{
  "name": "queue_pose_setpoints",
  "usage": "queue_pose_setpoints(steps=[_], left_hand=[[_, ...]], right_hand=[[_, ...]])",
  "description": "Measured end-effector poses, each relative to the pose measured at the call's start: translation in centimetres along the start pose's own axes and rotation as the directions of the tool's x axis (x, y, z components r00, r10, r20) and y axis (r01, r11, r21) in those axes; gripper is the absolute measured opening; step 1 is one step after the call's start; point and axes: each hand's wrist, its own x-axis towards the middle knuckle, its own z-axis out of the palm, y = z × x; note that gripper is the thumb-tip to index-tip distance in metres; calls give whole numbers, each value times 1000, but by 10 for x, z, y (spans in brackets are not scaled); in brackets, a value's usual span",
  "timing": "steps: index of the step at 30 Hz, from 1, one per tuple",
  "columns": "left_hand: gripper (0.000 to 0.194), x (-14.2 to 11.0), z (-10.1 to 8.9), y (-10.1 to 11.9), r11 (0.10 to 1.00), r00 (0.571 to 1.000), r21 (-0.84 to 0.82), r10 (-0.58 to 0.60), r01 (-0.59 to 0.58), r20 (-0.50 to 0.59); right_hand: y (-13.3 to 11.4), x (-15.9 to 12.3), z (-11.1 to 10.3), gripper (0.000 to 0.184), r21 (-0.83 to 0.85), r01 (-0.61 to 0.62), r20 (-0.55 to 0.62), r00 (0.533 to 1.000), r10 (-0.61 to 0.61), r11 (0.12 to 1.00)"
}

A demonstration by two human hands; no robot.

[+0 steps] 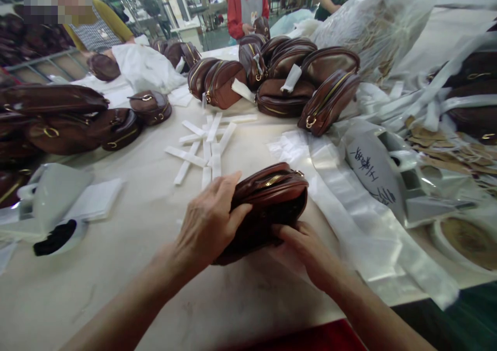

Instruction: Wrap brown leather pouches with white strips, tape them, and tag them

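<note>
A brown leather bag (272, 198) with a gold zipper is held just above the pale table, its dark opening facing me. My left hand (213, 211) grips its left end, thumb along the edge and fingers behind. At the lower right, my right hand (297, 242) pinches the bag's near edge with the thumb at the opening; its other fingers are mostly hidden beneath. Beyond the bag lie several loose white strips (205, 146). Clear plastic sleeves (349, 211) spread out to the right of my right hand.
Several brown bags (229, 84) stand at the back, and more brown bags (58, 128) are piled left. A grey tape dispenser (58, 195) sits at left, another dispenser (376, 170) with handwriting at right. A large plastic bag (380, 25) fills the back right. A co-worker (248, 6) stands across the table.
</note>
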Motion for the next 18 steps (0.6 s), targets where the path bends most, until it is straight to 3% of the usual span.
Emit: queue_pose_setpoints(steps=[2,3,5,8,12,15,18], left_hand=[[30,-12,4,6,963,960,215,206,-164,-190],[32,-17,5,8,936,936,280,279,-215,-213],[34,-24,7,10,924,934,303,301,-235,-193],[35,-21,4,3,974,973,147,191,-171,-129],[36,-8,0,-14,987,993,-122,101,-107,-52],[39,-4,1,-26,956,1000,-292,9,-15,-23],[41,-8,4,-35,877,986,-463,-165,130,-35]], right_hand=[[1,-3,3,24,20,15,16,1000,-15,1000],[0,-5,4,22,14,25,32,999,-25,1000],[-3,-12,5,22,-24,33,61,998,-32,999],[-12,-22,8,23,-17,20,84,996,-18,1000],[-22,-30,15,29,29,-82,90,993,80,996],[-23,-30,21,38,-41,-120,91,988,123,992],[-23,-28,23,42,-147,-72,66,994,82,987]])
